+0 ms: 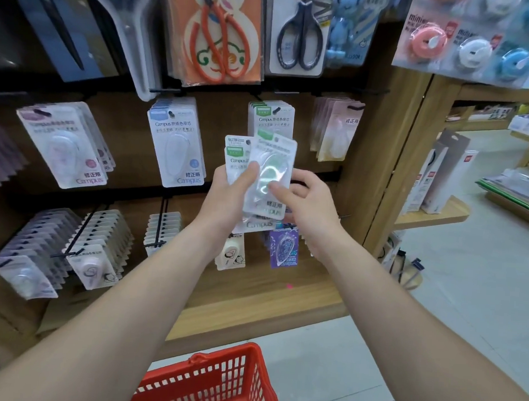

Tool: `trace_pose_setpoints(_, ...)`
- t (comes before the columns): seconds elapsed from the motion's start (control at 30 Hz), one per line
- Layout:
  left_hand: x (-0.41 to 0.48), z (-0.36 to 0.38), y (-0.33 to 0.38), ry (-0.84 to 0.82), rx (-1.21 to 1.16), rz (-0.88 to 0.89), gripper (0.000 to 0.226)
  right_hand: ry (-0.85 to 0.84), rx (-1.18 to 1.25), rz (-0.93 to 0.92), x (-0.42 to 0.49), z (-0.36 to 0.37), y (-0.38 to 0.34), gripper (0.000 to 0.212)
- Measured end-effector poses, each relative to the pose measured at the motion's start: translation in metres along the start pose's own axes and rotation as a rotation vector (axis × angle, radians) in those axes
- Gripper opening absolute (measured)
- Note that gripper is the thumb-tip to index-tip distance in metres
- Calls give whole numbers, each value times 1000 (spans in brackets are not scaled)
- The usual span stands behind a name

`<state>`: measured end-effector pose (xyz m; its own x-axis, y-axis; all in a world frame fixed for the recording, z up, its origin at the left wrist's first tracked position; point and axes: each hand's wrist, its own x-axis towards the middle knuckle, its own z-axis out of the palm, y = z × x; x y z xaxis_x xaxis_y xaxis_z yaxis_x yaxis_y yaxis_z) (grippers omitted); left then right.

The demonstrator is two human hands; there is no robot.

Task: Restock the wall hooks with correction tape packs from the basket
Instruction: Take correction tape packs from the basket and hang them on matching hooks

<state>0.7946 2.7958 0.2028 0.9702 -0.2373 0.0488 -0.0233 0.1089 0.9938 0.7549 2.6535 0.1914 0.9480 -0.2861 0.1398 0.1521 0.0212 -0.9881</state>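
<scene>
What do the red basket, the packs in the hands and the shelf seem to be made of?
Basket: probably rigid moulded plastic, red; its walls are a grid of holes. Packs: printed card with clear blister, likely plastic; it shows glare. Shelf: wood or wood-look laminate, matte; grain lines show.

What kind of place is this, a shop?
Most likely a stationery shop: correction tape packs hang in rows on wall hooks, packaged scissors hang above them, and a red shopping basket stands on the floor below.
</scene>
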Motion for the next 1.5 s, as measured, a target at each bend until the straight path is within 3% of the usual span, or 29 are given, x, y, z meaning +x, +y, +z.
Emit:
trace_pose_setpoints(0.13,11,-11,4,101,31,-34,44,77,129,-8,16,4,-3,35)
trace_pose_setpoints(0.4,19,-30,0,101,128,19,25,170,45,-85,44,15,-11,42)
trace_pose_setpoints(0.67,12,-41,3,110,144,58,30,199,-45,-159,53,19,-13,38)
trace_pose_setpoints(0.8,8,-46,7,121,137,64,33,275,-15,-132,53,23,-9,38)
trace_pose_setpoints(1.1,5,-51,12,147,150,60,34,263,-66,-154,57,19,-3,38)
trace_pose_setpoints(1.23,5,-49,12,144,148,71,31,265,-67,-64,73,25,-7,35)
trace_pose_setpoints(1.33,5,-47,12,144,149,78,32,286,-136,64,87,28,-8,38)
trace_pose_setpoints(1.43,4,-47,11,144,157,82,35,367,-430,82,83,28,-4,56)
trace_pose_setpoints(1.5,4,-47,9,154,158,91,38,363,-399,19,63,30,-3,41)
